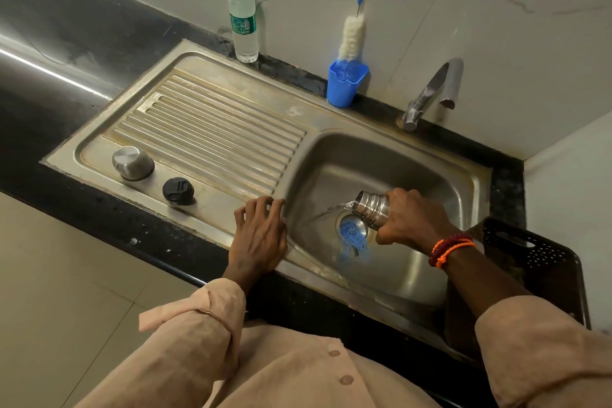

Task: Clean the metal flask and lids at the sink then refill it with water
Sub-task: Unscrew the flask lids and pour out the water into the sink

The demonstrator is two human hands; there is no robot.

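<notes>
Head view. Right hand (412,220) wraps the ribbed steel flask (371,212) at centre right, over the steel sink basin (430,175). Flask's long axis is tipped, mouth toward frame left, water spilling out. Left hand (260,235) rests on the basin edge, fingers spread, holding nothing. Domed steel lid (133,163) and black round cap (178,191) lie left on the drainboard, nearer the left hand.
</notes>
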